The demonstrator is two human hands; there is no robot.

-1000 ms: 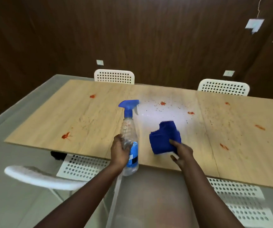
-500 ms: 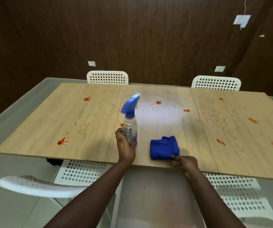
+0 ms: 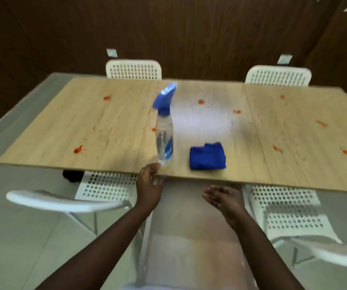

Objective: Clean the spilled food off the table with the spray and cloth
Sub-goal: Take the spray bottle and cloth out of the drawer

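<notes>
Standing upright near the tabletop (image 3: 109, 130) edge, the spray bottle (image 3: 164, 139) is ungrasped; both hands, left (image 3: 149, 186) and right (image 3: 224, 197), are relaxed. Grasp its neck firmly, aiming at red stains (image 3: 78, 150).

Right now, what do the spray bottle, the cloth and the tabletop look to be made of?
Spray bottle: clear, glossy plastic by the look, since the table shows through it; opaque blue trigger head. Cloth: soft blue fabric, matte, folded with rumpled edges; possibly microfibre. Table: pale wood-grain top in plank-like panels, smooth with a soft sheen; could be laminate rather than solid wood.
</notes>
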